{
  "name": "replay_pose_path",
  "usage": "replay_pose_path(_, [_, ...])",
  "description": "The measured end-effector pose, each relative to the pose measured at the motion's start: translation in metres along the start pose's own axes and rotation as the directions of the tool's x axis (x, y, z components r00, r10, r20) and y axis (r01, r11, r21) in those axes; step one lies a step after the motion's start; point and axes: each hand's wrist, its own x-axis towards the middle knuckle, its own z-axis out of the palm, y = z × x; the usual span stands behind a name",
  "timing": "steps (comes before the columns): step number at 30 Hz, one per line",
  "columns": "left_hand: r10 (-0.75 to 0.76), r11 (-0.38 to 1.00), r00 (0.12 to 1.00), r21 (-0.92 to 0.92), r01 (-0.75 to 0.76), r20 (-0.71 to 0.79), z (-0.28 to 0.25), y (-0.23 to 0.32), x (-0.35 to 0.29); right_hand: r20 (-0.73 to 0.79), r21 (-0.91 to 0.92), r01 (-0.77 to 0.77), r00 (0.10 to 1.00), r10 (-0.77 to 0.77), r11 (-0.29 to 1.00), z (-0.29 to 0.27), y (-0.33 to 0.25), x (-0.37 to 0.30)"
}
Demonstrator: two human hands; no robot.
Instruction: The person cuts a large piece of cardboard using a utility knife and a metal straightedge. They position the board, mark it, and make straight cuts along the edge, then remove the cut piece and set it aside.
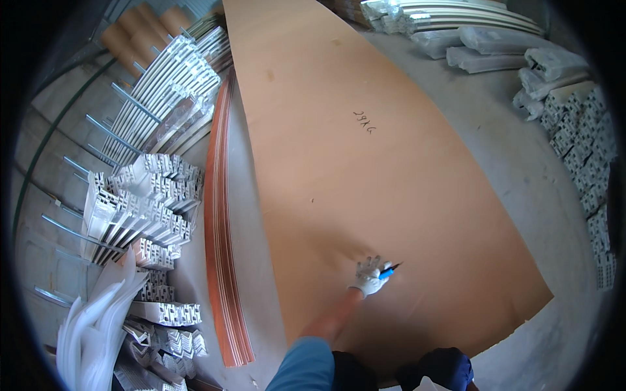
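Note:
A large sheet of brown paper or card is spread over the floor, with dark handwriting on its upper part. My left hand, in a white glove, rests on the sheet's lower part with its fingers spread. A slim blue tool with a dark pointed tip is held on the thumb side. Whether it is a marker or a knife, I cannot tell. My right hand cannot be made out. A small white patch shows at the bottom edge beside my dark trousers, too cut off to name.
Left of the sheet lies a long bundle of reddish-brown strips. Racks of white profiles with protruding metal bars line the left side, above white foam sheets. Plastic-wrapped profiles and stacked profile ends stand at the right.

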Motion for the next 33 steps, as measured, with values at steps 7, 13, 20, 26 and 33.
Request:
replay_pose_path(7, [-0.366, 0.93, 0.922, -0.082, 0.358, -0.128, -0.016, -0.058, -0.077, 0.079, -0.072, 0.134, 0.989, -0.128, 0.988, -0.02, -0.009, 0.01])
replay_pose_path(13, [-0.289, 0.935, 0.914, -0.29, 0.205, -0.285, -0.011, -0.043, -0.123, 0.21, -0.075, 0.241, 0.952, -0.221, 0.968, -0.018, -0.047, 0.052])
replay_pose_path(20, [-0.345, 0.812, 0.925, -0.545, 0.208, -0.161, -0.076, 0.021, -0.123, 0.325, 0.138, 0.212, 0.913, -0.246, 0.967, 0.033, -0.145, 0.105])
replay_pose_path(26, [-0.604, 0.281, 0.797, -0.942, 0.186, -0.023, -0.213, 0.08, -0.182, 0.329, 0.252, 0.236, 0.891, -0.313, 0.939, 0.065, -0.278, 0.007])
replay_pose_path(33, [-0.776, -0.527, 0.52, -0.819, -0.227, 0.355, -0.331, 0.21, -0.292, 0.355, 0.374, 0.318, 0.819, -0.451, 0.871, 0.056, -0.445, -0.127])
